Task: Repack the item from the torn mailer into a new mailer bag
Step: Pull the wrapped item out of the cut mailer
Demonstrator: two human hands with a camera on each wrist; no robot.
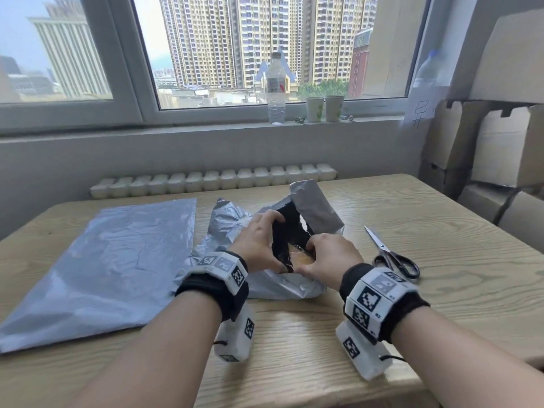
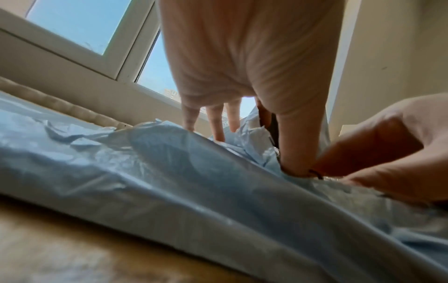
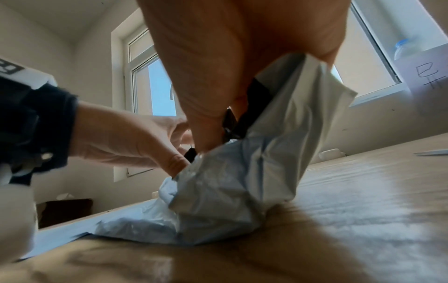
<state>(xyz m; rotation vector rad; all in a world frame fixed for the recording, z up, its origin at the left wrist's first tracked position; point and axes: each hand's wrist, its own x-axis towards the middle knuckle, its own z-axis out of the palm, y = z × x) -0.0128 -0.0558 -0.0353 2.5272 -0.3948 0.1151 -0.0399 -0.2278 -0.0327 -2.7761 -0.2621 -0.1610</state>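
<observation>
A crumpled grey torn mailer (image 1: 318, 210) with a black lining lies mid-table, its slit gaping toward me. Inside the slit shows a tan item in clear film (image 1: 300, 256). My left hand (image 1: 259, 242) grips the left edge of the slit, thumb at the near corner. My right hand (image 1: 326, 260) pinches the right edge, fingers curled into the opening beside the item. The left wrist view shows the left thumb (image 2: 298, 145) pressed into the mailer (image 2: 194, 181). From the right wrist I see the mailer (image 3: 242, 181) bunched under the right hand. A flat new grey mailer (image 1: 100, 269) lies at the left.
Scissors (image 1: 391, 257) lie on the wooden table (image 1: 441, 231) just right of my right hand. A water bottle (image 1: 275, 89) and two paper cups (image 1: 323, 108) stand on the windowsill. Cardboard boxes (image 1: 500, 142) are stacked at the right.
</observation>
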